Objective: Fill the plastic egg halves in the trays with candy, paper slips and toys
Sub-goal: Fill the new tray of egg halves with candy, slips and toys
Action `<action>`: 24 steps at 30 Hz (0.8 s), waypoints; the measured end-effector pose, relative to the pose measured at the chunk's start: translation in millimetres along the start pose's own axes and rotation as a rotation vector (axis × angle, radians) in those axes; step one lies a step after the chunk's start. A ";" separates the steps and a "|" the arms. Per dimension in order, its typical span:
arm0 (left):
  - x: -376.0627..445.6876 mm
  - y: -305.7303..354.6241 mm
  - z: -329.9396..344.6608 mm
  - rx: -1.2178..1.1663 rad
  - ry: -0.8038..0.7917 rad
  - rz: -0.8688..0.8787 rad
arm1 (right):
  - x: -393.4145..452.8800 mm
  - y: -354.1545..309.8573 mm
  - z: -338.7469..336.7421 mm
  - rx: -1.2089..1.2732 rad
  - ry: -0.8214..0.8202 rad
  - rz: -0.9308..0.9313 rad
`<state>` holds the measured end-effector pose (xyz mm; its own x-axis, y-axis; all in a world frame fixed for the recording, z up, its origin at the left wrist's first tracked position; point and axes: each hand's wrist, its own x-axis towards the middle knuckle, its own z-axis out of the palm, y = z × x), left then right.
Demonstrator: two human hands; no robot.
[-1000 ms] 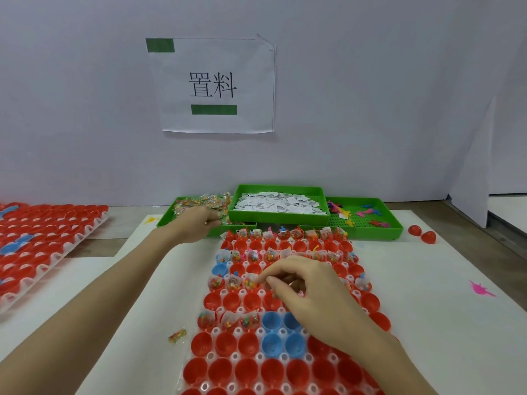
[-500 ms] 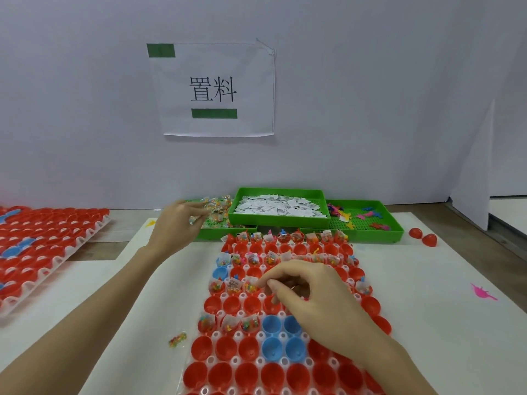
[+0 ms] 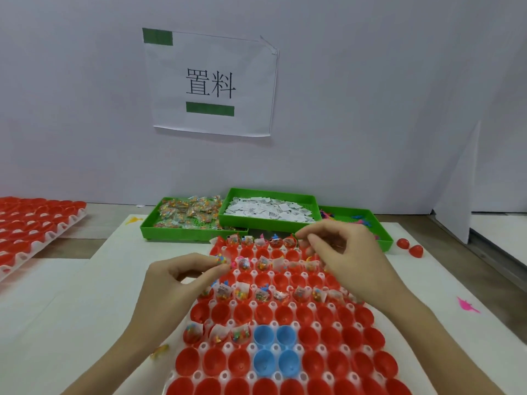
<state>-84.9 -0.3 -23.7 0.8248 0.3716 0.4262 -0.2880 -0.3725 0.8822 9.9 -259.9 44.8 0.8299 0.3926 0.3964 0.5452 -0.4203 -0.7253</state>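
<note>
Holding a candy packet [image 3: 221, 259] over the egg tray [image 3: 182, 372], left hand [image 3: 174, 283] pinched it between thumb and forefinger at the tray's left edge, seemingly ready to drop it into an egg half.

Right hand [image 3: 346, 262] hovered over the far right rows, fingers [image 3: 306, 232] curled with thumb and forefinger tips close; whether they pinched anything could not be told. Three green bins sat along the tray's far edge, presumably for short reaches: candy bin [image 3: 148, 230] left, paper-slip bin [image 3: 225, 218] middle, toy bin [image 3: 386, 240] right. Four blue halves [image 3: 275, 349] counted among the red; alternate rows looked filled. Two loose red halves [image 3: 410, 248] lay right of the bins; a second egg tray [image 3: 34, 246] sat on the surface [image 3: 71, 295] at far left.
</note>
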 end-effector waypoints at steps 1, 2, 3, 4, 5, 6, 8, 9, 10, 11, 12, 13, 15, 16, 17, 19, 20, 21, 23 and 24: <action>0.0 1.1 -0.4 0.007 -0.021 0.023 | 10.7 5.1 -1.2 -0.041 0.013 0.010; 0.0 1.7 -1.0 0.016 -0.039 0.046 | 22.7 11.4 -1.4 -0.080 0.023 0.027; -0.2 1.8 -1.4 0.020 -0.052 0.066 | 35.9 18.6 -0.7 -0.114 0.028 0.049; -0.7 2.1 -2.0 0.013 -0.059 0.075 | 50.5 26.6 1.4 -0.158 0.027 0.069; -1.4 2.1 -2.7 0.000 -0.061 0.078 | 65.7 35.3 5.0 -0.218 0.016 0.080; -2.4 2.4 -3.5 -0.010 -0.063 0.080 | 80.2 43.6 9.7 -0.289 -0.005 0.089; -3.3 2.8 -5.1 0.003 -0.062 0.088 | 105.7 59.7 20.8 -0.412 -0.047 0.124; -3.9 3.0 -5.6 0.020 -0.055 0.092 | 115.5 67.1 25.1 -0.454 -0.060 0.148; -4.4 3.1 -5.5 0.030 -0.047 0.097 | 123.8 74.3 28.8 -0.488 -0.066 0.173; -4.9 2.5 -6.0 0.033 -0.040 0.105 | 130.8 80.4 32.6 -0.515 -0.072 0.194; -5.0 2.0 -5.7 0.031 -0.040 0.114 | 136.2 84.6 35.3 -0.539 -0.084 0.219; -5.4 1.5 -5.1 0.030 -0.036 0.123 | 140.4 86.8 37.0 -0.559 -0.104 0.244; -6.4 1.2 -4.3 0.041 -0.006 0.140 | 145.9 85.5 39.2 -0.586 -0.147 0.282; -7.1 1.3 -3.9 0.052 0.010 0.146 | 148.2 83.9 39.8 -0.598 -0.167 0.290; -7.8 1.5 -3.3 0.062 0.019 0.152 | 150.4 82.9 39.8 -0.607 -0.186 0.301; -9.3 1.8 -2.1 0.070 0.024 0.162 | 152.8 82.1 38.8 -0.591 -0.185 0.314; -9.7 2.0 -1.5 0.073 0.018 0.164 | 152.7 82.1 38.4 -0.579 -0.172 0.319; -10.1 2.3 -1.3 0.080 0.007 0.167 | 152.4 82.7 37.9 -0.568 -0.159 0.320; -10.4 2.6 -1.3 0.102 -0.014 0.167 | 151.0 85.6 36.8 -0.538 -0.133 0.314; -10.7 2.4 -1.4 0.109 -0.022 0.162 | 149.8 86.7 36.1 -0.519 -0.115 0.309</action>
<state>-95.0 -4.0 -25.8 0.7829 0.2807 0.5553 -0.3646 -0.5162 0.7750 177.2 -208.0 20.9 0.9565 0.2625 0.1276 0.2918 -0.8611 -0.4164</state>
